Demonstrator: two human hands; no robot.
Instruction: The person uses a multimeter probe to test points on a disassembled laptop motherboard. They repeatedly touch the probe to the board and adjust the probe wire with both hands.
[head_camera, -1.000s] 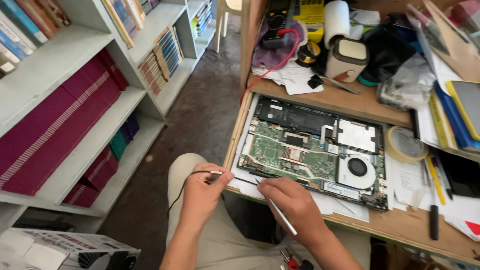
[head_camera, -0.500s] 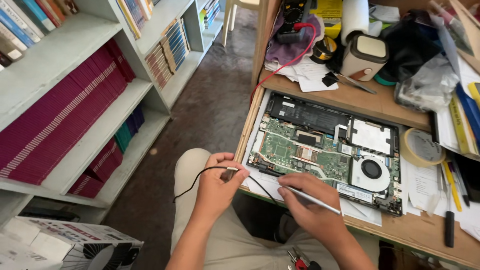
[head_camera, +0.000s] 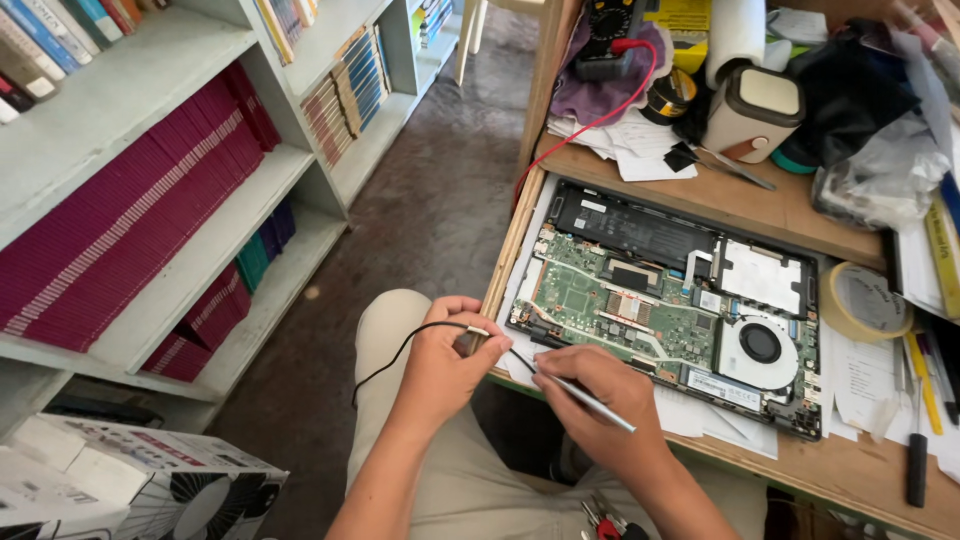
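The thing being worked on was a thin black cable (head_camera: 400, 352) with a small brownish plug end (head_camera: 476, 338), right at the near left corner of an opened laptop (head_camera: 670, 300). The left hand (head_camera: 445, 365) was closed around that plug end, pinching it between thumb and fingers, with the rest of the cable looping down over the person's knee. The right hand (head_camera: 600, 395) was curled around a slim silver tool (head_camera: 590, 398), gripped like a pen, tip aimed at the plug. Couldn't tell if the tip was actually touching.

Progress-wise, it looked like mid-job. The laptop's bottom cover was already off, so the green board (head_camera: 600, 300), the black battery (head_camera: 630, 225) and the round fan (head_camera: 760, 345) were all exposed. The cable end wasn't seated on the board, so the fiddly connector bit looked unfinished, and nothing was closed back up.

The laptop lay on white paper on a wooden desk (head_camera: 740, 200), close to the front edge. Behind it was pure clutter: a multimeter (head_camera: 610, 35) with a red lead (head_camera: 590, 125), a paper roll (head_camera: 735, 35), a beige canister (head_camera: 752, 112). A roll of tape (head_camera: 865, 300) sat just to the right of the laptop, pens (head_camera: 920, 380) beyond that. White shelves (head_camera: 150, 180) full of maroon books (head_camera: 130, 220) stood off to the left.
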